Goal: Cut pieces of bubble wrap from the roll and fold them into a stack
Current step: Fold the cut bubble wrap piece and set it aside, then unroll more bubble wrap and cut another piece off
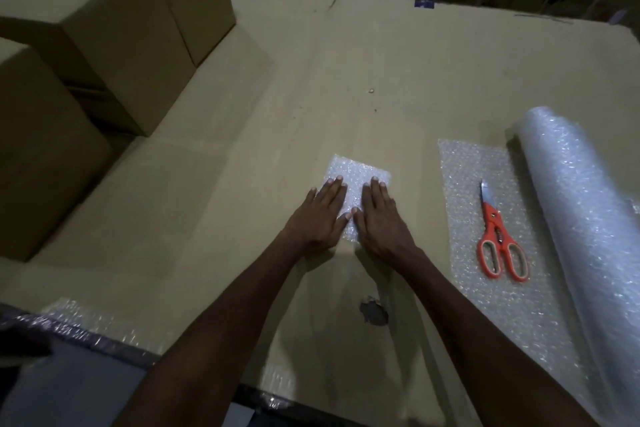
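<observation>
Pressing flat: both hands lie palm down, fingers straight and together, on one small folded piece of bubble wrap (358,177) near the middle of the cardboard work surface (214,184).

Far left: stacked cardboard boxes (104,28), well apart from the work. More printed cartons run along the far edge; not involved.

Left hand (320,215): flat and spread on the left half of the folded piece, holding nothing, only bearing down. Thumb tip points inward toward the other hand.

Folded piece: a compact rectangle, its far edge showing beyond the fingertips, its near part hidden under both palms. Layer count cannot be read from here. Judgement: at least one piece is cut and folded, and it is being creased now. Whether this is a single piece or already a stack of several I cannot tell.

Right hand (379,218): same posture, flat on the right half, just beside the left hand, nothing gripped.

Right of the hands, apart from them: a flat unrolled sheet of bubble wrap (485,295) running toward the near edge. It appears to be the free end of the roll; the join is not clear. Orange-handled scissors (498,236) rest on it, blades closed and pointing away, untouched.

Far right: bubble wrap roll (581,204), lying on its side, thick with material.

Status estimate: early to middle. Plenty of wrap remains; the flat sheet looks like the next piece to cut. Remaining: release the crease, take the scissors, cut, fold, and set that piece onto this one.
</observation>
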`<state>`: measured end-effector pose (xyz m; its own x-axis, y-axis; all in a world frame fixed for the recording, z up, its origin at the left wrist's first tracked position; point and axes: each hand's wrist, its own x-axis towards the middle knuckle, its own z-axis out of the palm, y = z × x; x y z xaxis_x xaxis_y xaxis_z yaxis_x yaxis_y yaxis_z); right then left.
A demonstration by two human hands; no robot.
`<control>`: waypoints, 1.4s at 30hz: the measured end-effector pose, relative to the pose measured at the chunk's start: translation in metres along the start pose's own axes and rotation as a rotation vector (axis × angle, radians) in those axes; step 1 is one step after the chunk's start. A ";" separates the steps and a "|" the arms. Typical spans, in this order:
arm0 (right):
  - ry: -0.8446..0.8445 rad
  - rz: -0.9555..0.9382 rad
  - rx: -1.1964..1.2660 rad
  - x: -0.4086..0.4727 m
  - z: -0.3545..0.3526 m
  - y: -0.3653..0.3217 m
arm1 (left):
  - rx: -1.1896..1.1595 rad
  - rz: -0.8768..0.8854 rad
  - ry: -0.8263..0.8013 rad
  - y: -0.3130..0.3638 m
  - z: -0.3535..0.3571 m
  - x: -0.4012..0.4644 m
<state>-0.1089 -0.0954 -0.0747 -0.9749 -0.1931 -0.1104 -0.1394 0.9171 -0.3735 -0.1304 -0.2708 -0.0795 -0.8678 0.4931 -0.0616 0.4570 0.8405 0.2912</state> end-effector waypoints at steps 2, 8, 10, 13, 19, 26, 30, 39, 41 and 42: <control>-0.023 -0.047 0.009 0.010 0.005 -0.013 | 0.008 -0.059 -0.005 -0.014 -0.003 -0.013; -0.068 -0.193 -0.013 0.052 0.028 -0.083 | 0.039 -0.186 0.012 -0.082 -0.024 -0.052; -0.072 -0.231 -0.012 0.070 0.039 -0.110 | 0.051 -0.225 0.011 -0.110 -0.031 -0.063; -0.102 -0.253 -0.001 0.098 0.050 -0.151 | 0.078 -0.263 0.004 -0.153 -0.047 -0.071; -0.083 -0.236 -0.073 0.143 0.068 -0.210 | 0.135 -0.289 0.050 -0.225 -0.073 -0.075; -0.099 -0.209 -0.078 0.151 0.072 -0.222 | 0.019 -0.324 0.027 -0.242 -0.070 -0.074; -0.086 -0.207 -0.111 0.144 0.054 -0.221 | 0.037 -0.311 0.016 -0.236 -0.077 -0.073; 0.077 -0.124 -0.181 0.073 -0.014 -0.163 | 0.092 -0.090 0.110 -0.159 -0.096 -0.064; 0.114 -0.103 -0.185 0.050 -0.022 -0.144 | 0.084 -0.050 0.092 -0.131 -0.093 -0.063; 0.125 -0.081 -0.186 0.038 -0.026 -0.133 | 0.071 -0.027 0.086 -0.117 -0.090 -0.062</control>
<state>-0.1316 -0.2160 -0.0054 -0.9716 -0.2343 0.0326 -0.2361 0.9511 -0.1992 -0.1474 -0.4195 -0.0240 -0.8923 0.4512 0.0145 0.4428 0.8686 0.2223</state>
